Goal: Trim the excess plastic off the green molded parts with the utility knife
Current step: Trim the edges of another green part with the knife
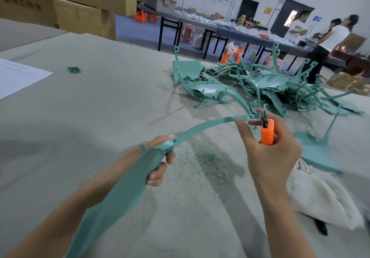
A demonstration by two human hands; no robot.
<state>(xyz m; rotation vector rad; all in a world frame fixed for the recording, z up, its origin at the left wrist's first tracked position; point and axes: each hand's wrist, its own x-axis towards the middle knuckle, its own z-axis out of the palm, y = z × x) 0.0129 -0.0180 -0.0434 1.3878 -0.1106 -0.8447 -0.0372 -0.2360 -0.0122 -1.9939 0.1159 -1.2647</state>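
A long green molded part point(128, 179) with a wide blade-like base and a thin curved arm stretches from the lower left up to the centre right. My left hand point(158, 157) grips it where the wide section narrows. My right hand point(268, 153) holds an orange utility knife point(267, 131) upright, and its dark blade meets the tip of the curved arm. The right thumb rests against the thin arm just below the blade.
A pile of green molded parts point(250, 83) lies beyond the hands on the grey felt table point(100, 117). Green shavings point(210, 157) litter the felt. A white cloth point(320, 197) and another green part point(318, 149) lie right. Paper point(18, 75) sits far left.
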